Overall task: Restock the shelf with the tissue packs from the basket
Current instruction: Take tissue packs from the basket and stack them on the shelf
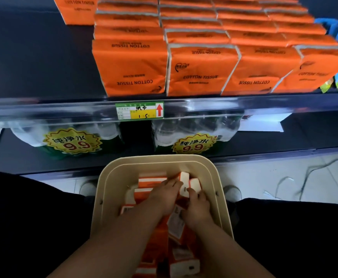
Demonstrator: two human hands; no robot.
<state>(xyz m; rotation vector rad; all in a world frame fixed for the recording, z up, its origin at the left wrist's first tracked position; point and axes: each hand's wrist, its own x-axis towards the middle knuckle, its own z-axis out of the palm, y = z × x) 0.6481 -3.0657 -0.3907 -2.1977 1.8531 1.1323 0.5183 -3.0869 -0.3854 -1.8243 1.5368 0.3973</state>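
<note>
Left hand (163,197): reaches down into the basket (112,189); its fingers (174,183) lie fairly straight and close together, tips against the side of a white-ended pack (184,180).
Right hand (198,205): just beside the left; its fingers are bent, tips on the near edge of the same pack. Whether they truly grip it cannot be told.
White-ended pack: stands on end between the two sets of fingertips, its white face up with a thin orange stripe. A second like it (195,185) leans just beyond the right fingers.
Tissue packs in the basket (152,180): orange wrappers with white ends, lying jumbled under both hands and forearms; some show white printed labels.
Basket: beige, with rounded corners, on the floor below the shelf.
Shelf (63,109): well beyond the fingertips; rows of orange packs (202,71) printed "COTTON TISSUE" stand there, some upside down.
Price label (139,110): green and yellow with a red arrow, on the shelf edge.
Below the shelf: wrapped bottle packs (71,141) with yellow "9.9" stickers.
</note>
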